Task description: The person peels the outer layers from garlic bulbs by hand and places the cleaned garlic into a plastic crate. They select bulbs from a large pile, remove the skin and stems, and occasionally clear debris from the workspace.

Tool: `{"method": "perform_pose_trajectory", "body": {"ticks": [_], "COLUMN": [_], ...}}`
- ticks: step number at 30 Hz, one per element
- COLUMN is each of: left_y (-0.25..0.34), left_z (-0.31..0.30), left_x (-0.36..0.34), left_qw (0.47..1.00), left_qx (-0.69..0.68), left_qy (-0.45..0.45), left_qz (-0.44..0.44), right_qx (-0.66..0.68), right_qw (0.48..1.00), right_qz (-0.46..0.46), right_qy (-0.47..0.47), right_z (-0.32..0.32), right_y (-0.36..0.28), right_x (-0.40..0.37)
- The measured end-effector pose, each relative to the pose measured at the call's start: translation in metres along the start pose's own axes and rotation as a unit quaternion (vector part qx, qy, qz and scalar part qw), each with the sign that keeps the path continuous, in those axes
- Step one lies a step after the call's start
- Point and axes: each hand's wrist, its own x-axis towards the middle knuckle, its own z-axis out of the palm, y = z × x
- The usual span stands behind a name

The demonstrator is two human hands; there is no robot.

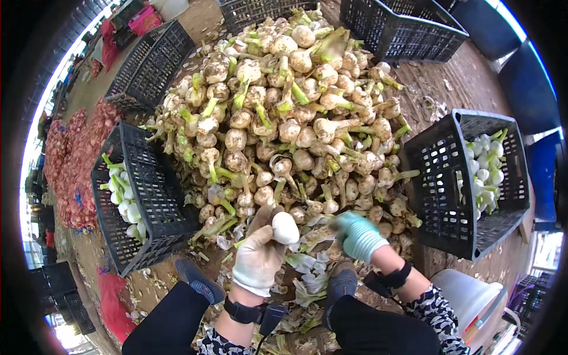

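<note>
My left hand (260, 254), in a dirty white glove, is closed around a garlic bulb (285, 228) whose smooth white surface faces up. To its right is my right hand (358, 235) in a teal glove. Motion smears its fingers, so I cannot make out whether they hold anything. Papery garlic skins (313, 273) lie below and between the hands. Just beyond them rises a big pile of unpeeled garlic (284, 130), soil-stained and with green stem stubs.
Black crates with clean white garlic stand at the left (157, 183) and right (441, 189). More black crates (402, 35) are behind the pile. Red net sacks (83, 160) lie far left. A white bucket (464, 299) is by my right leg.
</note>
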Motion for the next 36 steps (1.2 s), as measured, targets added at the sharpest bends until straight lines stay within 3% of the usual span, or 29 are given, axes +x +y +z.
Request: {"method": "perform_pose_trajectory", "body": {"ticks": [3,4,6,9,10,12,14,16,17,18,19,21,23,25,26,27,28,29,30,31,32,33,36], "left_y": [0.003,0.002,-0.001,-0.006,-0.005,-0.007,-0.011,0.005,0.026,0.057,0.089,0.145,0.152,0.133,0.113,0.086,0.067,0.048,0.029,0.017,0.015,0.01,-0.006], "left_z": [-0.005,-0.009,-0.011,-0.005,0.003,0.009,0.01,0.011,0.023,0.021,0.003,-0.012,-0.008,-0.016,-0.01,0.003,0.0,0.009,0.004,0.003,-0.012,-0.007,0.006], "left_x": [0.005,0.002,0.002,0.002,0.001,0.0,-0.002,-0.005,-0.012,-0.018,-0.019,-0.03,-0.032,-0.021,-0.016,-0.011,-0.005,-0.006,-0.007,-0.009,-0.004,-0.004,-0.001], "left_qw": [0.999,0.997,0.997,0.997,0.996,0.991,0.992,0.988,0.984,0.987,0.973,0.937,0.934,0.963,0.974,0.986,0.995,0.999,0.988,0.979,0.982,0.982,0.986], "left_qx": [-0.04,-0.064,-0.064,-0.072,-0.069,-0.068,0.014,0.026,0.02,-0.005,0.042,-0.067,-0.054,-0.033,-0.171,-0.105,-0.05,-0.036,0.146,0.199,0.186,0.182,0.153], "left_qy": [0.011,0.03,0.032,0.016,0.063,0.11,0.104,0.147,0.176,0.131,0.027,-0.132,-0.113,-0.204,-0.021,-0.107,-0.075,0.025,0.012,0.03,-0.011,-0.011,0.007], "left_qz": [-0.003,-0.009,-0.005,0.018,-0.011,-0.035,-0.069,-0.048,0.024,0.098,0.226,0.317,0.334,0.175,0.15,0.069,0.041,0.011,0.058,0.036,-0.044,-0.047,-0.067], "right_qx": [0.032,0.087,0.362,0.341,0.339,0.456,0.362,0.246,0.175,0.146,0.087,0.016,-0.006,-0.032,-0.029,-0.035,-0.042,0.02,0.084,0.15,0.104,0.109,0.145], "right_qw": [0.982,0.982,0.93,0.929,0.93,0.882,0.911,0.958,0.975,0.986,0.98,0.943,0.922,0.93,0.937,0.935,0.932,0.938,0.939,0.928,0.916,0.91,0.92], "right_qz": [-0.082,-0.074,0.006,-0.006,-0.006,-0.1,-0.188,-0.15,-0.135,-0.053,-0.062,-0.069,-0.064,-0.041,-0.029,-0.043,-0.058,-0.023,0.011,-0.064,-0.133,-0.183,-0.249], "right_qy": [0.167,0.148,0.065,0.141,0.144,0.056,0.063,-0.013,0.032,0.058,0.169,0.326,0.381,0.363,0.346,0.352,0.355,0.346,0.334,0.335,0.365,0.356,0.267], "right_z": [-0.018,-0.032,-0.033,-0.033,-0.027,-0.01,-0.009,-0.021,-0.016,-0.016,-0.025,-0.05,-0.08,-0.093,-0.09,-0.083,-0.079,-0.083,-0.087,-0.082,-0.074,-0.063,-0.029], "right_y": [-0.022,-0.032,-0.039,-0.051,-0.048,-0.04,-0.054,-0.053,-0.041,-0.028,-0.022,-0.018,-0.019,-0.018,-0.018,-0.01,-0.006,-0.012,-0.02,-0.024,-0.036,-0.051,-0.076], "right_x": [-0.01,-0.01,-0.005,-0.006,-0.006,-0.004,-0.008,-0.003,0.008,0.019,0.025,0.038,0.063,0.101,0.118,0.131,0.14,0.132,0.119,0.107,0.082,0.059,0.011]}}
